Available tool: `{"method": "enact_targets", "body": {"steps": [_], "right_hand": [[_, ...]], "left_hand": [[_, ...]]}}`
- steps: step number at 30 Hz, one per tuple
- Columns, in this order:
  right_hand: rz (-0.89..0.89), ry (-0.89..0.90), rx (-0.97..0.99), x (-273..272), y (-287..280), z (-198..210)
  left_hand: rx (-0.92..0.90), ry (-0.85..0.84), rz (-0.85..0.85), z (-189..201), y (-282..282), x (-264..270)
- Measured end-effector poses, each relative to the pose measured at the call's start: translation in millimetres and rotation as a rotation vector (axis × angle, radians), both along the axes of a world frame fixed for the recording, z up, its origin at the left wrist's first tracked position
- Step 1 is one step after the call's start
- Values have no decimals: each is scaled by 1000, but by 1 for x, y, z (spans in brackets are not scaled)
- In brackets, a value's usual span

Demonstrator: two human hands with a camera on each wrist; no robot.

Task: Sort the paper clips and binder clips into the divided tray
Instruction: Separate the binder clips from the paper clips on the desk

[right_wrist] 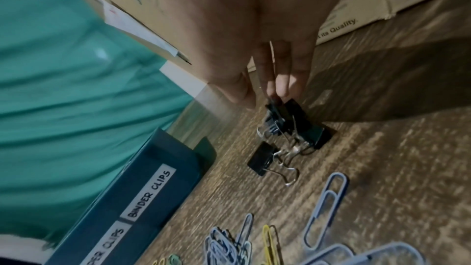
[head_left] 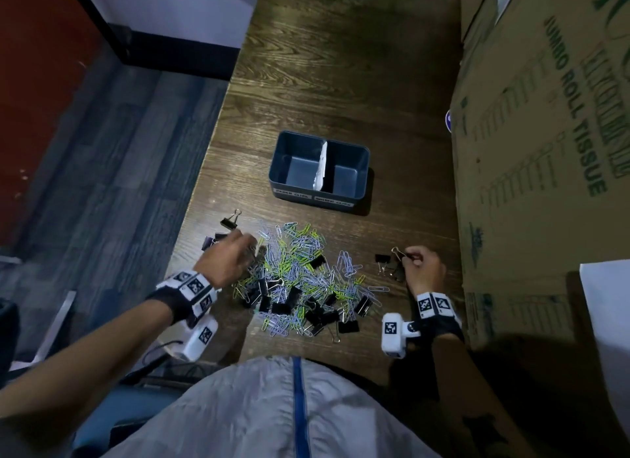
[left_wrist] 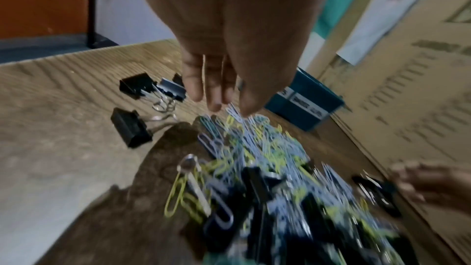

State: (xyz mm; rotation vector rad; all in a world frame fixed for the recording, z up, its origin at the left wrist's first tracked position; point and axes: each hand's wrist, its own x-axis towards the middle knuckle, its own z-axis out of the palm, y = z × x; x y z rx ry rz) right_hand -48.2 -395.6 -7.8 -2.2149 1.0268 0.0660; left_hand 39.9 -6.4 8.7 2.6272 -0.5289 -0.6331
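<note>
A mixed pile (head_left: 300,277) of pale blue and yellow paper clips and black binder clips lies on the wooden table. Behind it stands the blue divided tray (head_left: 361,171), labelled PAPER CLIPS on the left and BINDER CLIPS on the right; both halves look bare. My left hand (head_left: 250,249) reaches down into the pile's left edge. In the left wrist view my left hand (left_wrist: 229,106) pinches a pale paper clip (left_wrist: 233,110) between thumb and fingertip. My right hand (head_left: 407,254) grips a black binder clip (right_wrist: 276,111) among a few binder clips (right_wrist: 262,160) right of the pile.
A few binder clips (head_left: 229,220) lie apart at the pile's far left, near the table's left edge (head_left: 211,150). A big cardboard box (head_left: 545,150) walls off the right side, close to my right hand. A white sheet (head_left: 606,304) hangs on it.
</note>
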Motion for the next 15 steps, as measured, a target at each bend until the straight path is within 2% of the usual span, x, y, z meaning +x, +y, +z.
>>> {"method": "enact_targets", "body": {"steps": [4, 6, 9, 11, 15], "right_hand": [[65, -35, -2, -12, 21, 7], [166, 71, 100, -20, 34, 5], [408, 278, 201, -34, 56, -7], [526, 363, 94, -44, 69, -17], [529, 374, -37, -62, 86, -30]], "left_hand": [[113, 132, -233, -7, -7, -34], [179, 149, -279, -17, -8, -44], [195, 77, -285, -20, -15, -51], [156, 40, -262, -18, -22, -53], [98, 49, -222, -18, -31, -51]]}}
